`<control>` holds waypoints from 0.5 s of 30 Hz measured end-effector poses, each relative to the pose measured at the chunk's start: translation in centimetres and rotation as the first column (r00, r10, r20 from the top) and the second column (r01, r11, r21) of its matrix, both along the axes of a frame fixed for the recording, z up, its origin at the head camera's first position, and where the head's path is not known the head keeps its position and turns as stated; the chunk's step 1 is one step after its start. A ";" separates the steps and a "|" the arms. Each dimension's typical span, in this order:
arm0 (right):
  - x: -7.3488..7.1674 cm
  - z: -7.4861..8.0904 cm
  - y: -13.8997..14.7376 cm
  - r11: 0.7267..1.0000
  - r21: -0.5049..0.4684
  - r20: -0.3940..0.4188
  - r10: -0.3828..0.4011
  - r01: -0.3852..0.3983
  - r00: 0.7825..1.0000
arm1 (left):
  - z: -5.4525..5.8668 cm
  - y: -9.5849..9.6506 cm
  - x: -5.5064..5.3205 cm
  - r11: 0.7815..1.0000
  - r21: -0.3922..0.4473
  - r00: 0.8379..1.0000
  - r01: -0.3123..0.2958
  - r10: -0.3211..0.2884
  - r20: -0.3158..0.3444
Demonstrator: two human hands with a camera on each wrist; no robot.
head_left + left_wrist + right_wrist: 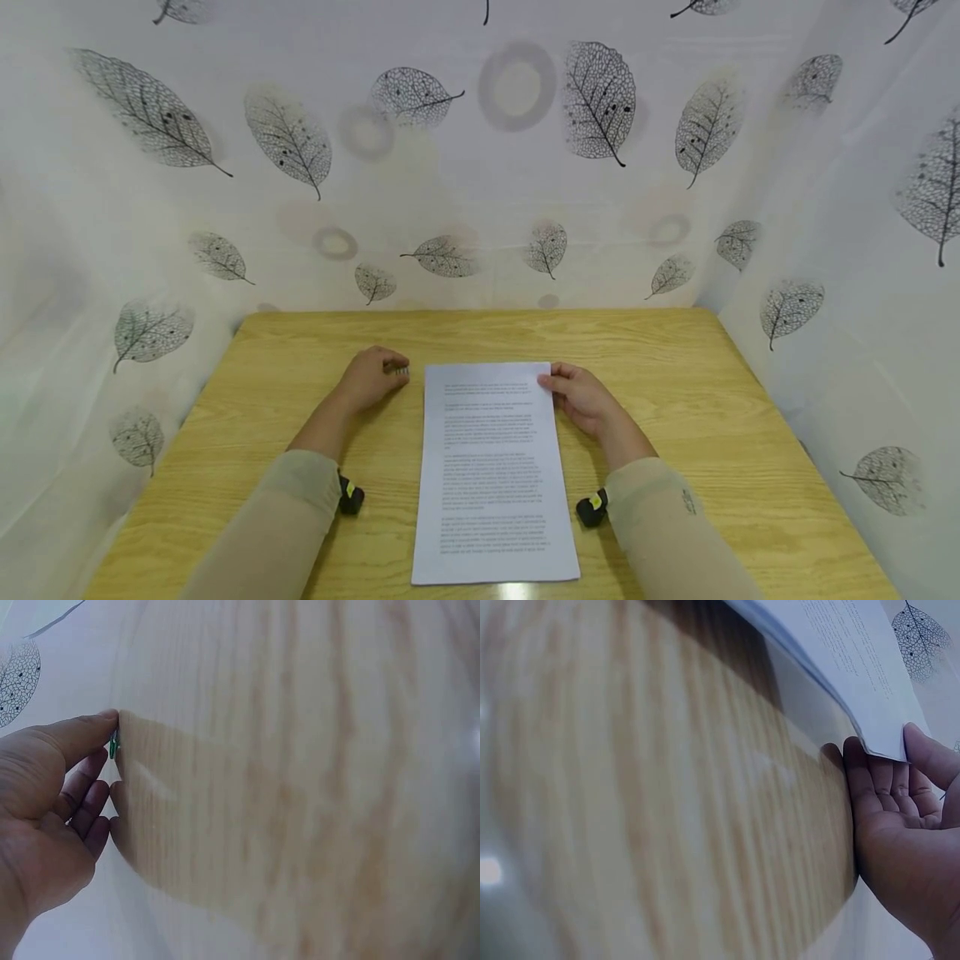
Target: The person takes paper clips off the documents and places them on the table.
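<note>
A stack of printed paper sheets (487,475) lies lengthwise on the wooden table, its text facing up. My right hand (583,400) pinches the stack's far right corner, thumb on top and fingers underneath. In the right wrist view, that corner of the paper stack (881,727) is lifted off the table between thumb and fingers of the right hand (907,795). Left of the stack's far end, my left hand (372,379) rests at the table and pinches a small green paper clip (114,745), mostly hidden by the fingertips of the left hand (52,795).
The wooden table (247,400) runs back to a white curtain with leaf prints (480,192), which also hangs along both sides. A black wrist camera (350,496) sits by the left cuff and another black wrist camera (592,507) by the right.
</note>
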State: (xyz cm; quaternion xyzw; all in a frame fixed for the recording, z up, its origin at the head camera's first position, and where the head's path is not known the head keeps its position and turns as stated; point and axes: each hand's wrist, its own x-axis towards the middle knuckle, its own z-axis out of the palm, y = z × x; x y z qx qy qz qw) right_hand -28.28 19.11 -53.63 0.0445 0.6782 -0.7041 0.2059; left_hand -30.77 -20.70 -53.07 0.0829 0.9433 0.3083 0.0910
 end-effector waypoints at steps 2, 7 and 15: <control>0.0 0.1 0.0 1.000 -0.001 0.002 0.001 -0.001 1.000 | -0.1 -0.1 0.0 1.000 -0.006 1.000 0.013 -0.013 -0.004; 0.1 0.2 -0.1 1.000 -0.001 -0.002 -0.002 0.002 1.000 | -0.5 -0.2 0.1 0.999 -0.018 0.999 0.046 -0.046 -0.018; 0.1 0.5 -0.4 1.000 0.001 -0.014 -0.004 0.004 1.000 | 0.2 0.0 1.1 0.999 0.033 0.999 0.035 -0.034 -0.035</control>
